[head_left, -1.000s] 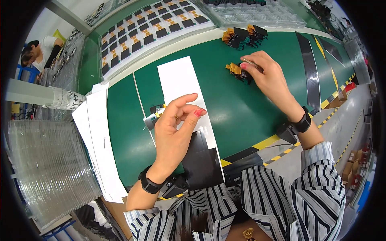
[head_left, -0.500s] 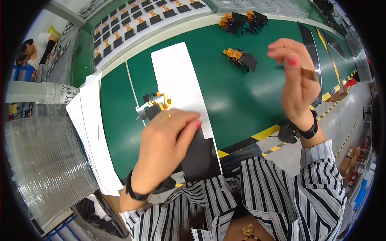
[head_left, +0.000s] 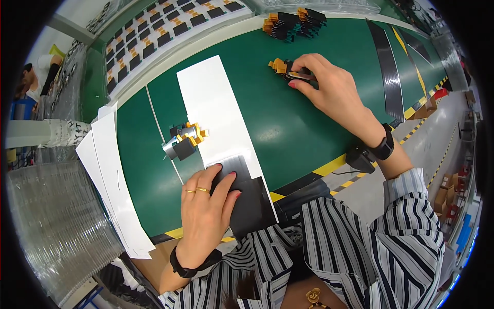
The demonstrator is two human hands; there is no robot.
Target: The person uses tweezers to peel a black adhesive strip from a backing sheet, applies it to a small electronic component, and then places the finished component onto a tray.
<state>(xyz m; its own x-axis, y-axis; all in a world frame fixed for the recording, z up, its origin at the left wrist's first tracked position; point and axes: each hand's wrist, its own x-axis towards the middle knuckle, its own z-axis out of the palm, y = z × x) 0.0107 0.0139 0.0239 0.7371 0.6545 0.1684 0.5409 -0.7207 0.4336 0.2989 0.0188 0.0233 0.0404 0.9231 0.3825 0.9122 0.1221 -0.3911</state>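
The left hand [head_left: 206, 206] lay flat on a dark sheet [head_left: 247, 198], with its fingers spread a little and pressing down, not gripping; two gold rings showed on its fingers; the dark sheet sat on the near end of a long white strip [head_left: 213, 110] that ran away across the green mat [head_left: 272, 118]; just beside the white strip, on its left edge, was a small heap of black and orange parts [head_left: 184, 140], close to the left hand but not touching it; the right hand [head_left: 329, 87] was stretched out far over the mat, well apart from the left hand; its fingers were pinched together on a little black and orange part [head_left: 288, 69] that lay on the mat; a black band [head_left: 383, 149] was on the right wrist, and another black band was on the left wrist; farther away, near the top edge of the mat, sat two more piles of black and orange parts [head_left: 293, 23]; past the mat was a white tray [head_left: 164, 31] with many small black pieces set in rows; to the left of the mat lay a stack of white sheets [head_left: 116, 180]; both sleeves were striped black and white; a long dark strip [head_left: 386, 72] lay on the mat to the right.
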